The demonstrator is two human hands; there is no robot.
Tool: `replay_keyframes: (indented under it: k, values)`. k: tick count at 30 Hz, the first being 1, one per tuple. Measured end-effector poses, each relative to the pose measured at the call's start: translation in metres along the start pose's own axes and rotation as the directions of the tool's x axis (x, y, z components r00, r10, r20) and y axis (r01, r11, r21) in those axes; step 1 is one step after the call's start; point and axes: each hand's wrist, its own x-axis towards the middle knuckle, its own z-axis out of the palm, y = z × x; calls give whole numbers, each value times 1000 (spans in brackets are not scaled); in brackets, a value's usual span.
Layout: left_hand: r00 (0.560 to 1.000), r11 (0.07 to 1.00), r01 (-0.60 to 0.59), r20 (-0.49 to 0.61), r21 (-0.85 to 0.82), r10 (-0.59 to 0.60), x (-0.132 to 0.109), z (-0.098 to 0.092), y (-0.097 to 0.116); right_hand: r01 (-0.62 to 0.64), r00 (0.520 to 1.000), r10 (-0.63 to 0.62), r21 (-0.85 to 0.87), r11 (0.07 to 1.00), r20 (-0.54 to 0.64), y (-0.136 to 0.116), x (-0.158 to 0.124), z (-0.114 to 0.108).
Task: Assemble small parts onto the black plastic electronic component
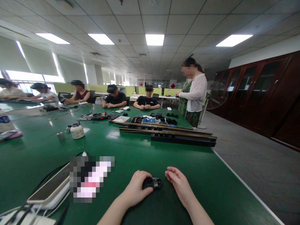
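Left hand (138, 187) of mine lies curled over the near-left end of a small black device (153, 183), fingers clamped on it and pressing it to the green worktop (131, 150). Its long axis runs left to right, and the bare end, showing a few metal parts, points toward my right hand (178, 182). That hand rests just beside the end with fingers loosely bent, gripping nothing. A phone (50, 189) lies well left. Long black trays (168, 132) sit farther up the worktop.
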Motion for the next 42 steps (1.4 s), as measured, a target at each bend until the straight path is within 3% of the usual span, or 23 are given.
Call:
replay_keyframes:
  k: [42]
  values:
    - [999, 999, -29, -16, 15, 29, 0, 1, -2, 2, 1000, -2, -6, 1000, 7, 0, 1, 0]
